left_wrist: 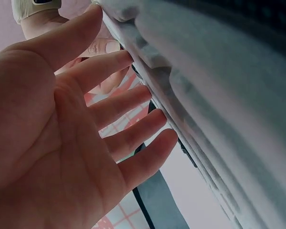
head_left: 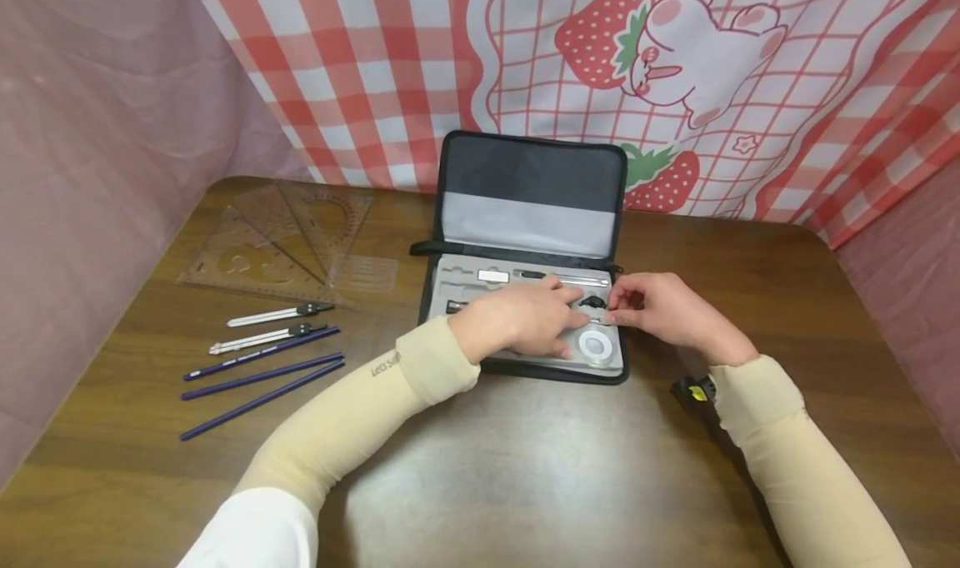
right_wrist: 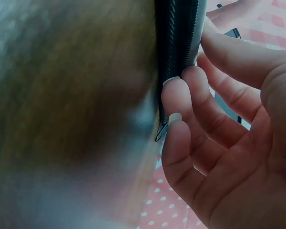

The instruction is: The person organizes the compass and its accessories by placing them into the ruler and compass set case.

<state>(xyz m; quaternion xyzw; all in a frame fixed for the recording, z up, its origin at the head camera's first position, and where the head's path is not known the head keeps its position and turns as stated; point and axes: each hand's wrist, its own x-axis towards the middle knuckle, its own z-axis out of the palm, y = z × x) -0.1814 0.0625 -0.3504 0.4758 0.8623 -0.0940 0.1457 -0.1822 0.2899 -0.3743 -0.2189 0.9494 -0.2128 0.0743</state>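
An unzipped black drawing-set case (head_left: 536, 176) stands with its lid raised and its moulded grey tray (head_left: 525, 361) facing up. Across the tray lies my left hand (head_left: 528, 314), palm down, fingers spread; in the left wrist view its fingertips touch the tray surface. At the tray's right edge is my right hand (head_left: 660, 310), fingers bent, thumb and forefinger beside a small clear piece (head_left: 597, 320). Whether they pinch it is unclear. The other fingers rest by the zipped edge (right_wrist: 190, 38). A black part (head_left: 593, 301) and a round white piece (head_left: 596, 346) sit in slots.
Two compasses (head_left: 273, 314) and several dark blue pencils (head_left: 262, 376) lie left of the case. Behind them are clear set squares (head_left: 255, 256) and a protractor. In the tray are a white eraser (head_left: 492, 276) and a slim metal tool (head_left: 562, 280).
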